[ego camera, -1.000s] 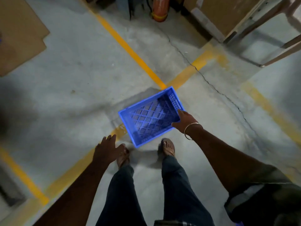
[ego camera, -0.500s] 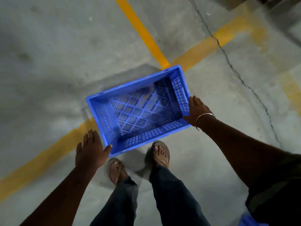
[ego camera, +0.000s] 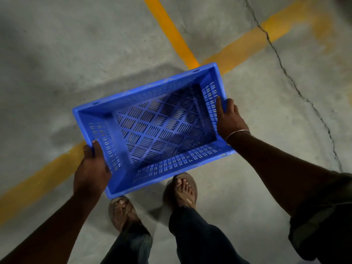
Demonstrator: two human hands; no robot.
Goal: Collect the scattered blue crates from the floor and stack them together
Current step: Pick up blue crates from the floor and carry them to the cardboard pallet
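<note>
Right now I see the blue crate [ego camera: 152, 128] sitting between both hands, open side up and empty, its slotted base and vented walls showing. It lies skewed across the view, with one corner toward the junction of the yellow floor lines [ego camera: 182, 48] and the opposite corner just above my left sandal [ego camera: 122, 212]. A dark shadow falls on the concrete floor [ego camera: 57, 54] behind and left of it; I cannot tell from this angle whether the crate rests on the floor or is already raised clear of it.

My left hand [ego camera: 91, 168] is on the left short wall, near that wall's near end. The thumb lies along the rim's inner edge and the fingers wrap down the outside, hidden from me, so the hand is clamped on the crate's rim. My right hand [ego camera: 228, 119] is on the opposite short wall. Its thumb presses against the inside of the vented panel while the fingers curl over the rim to the outer face, again gripping the wall between them. A thin metal bangle [ego camera: 237, 133] circles that wrist.

Both forearms reach in from the lower corners, and my right sandal [ego camera: 182, 189] stands just beside the crate's near long wall. A long crack [ego camera: 297, 88] runs through the concrete to the right, well apart from the crate.
</note>
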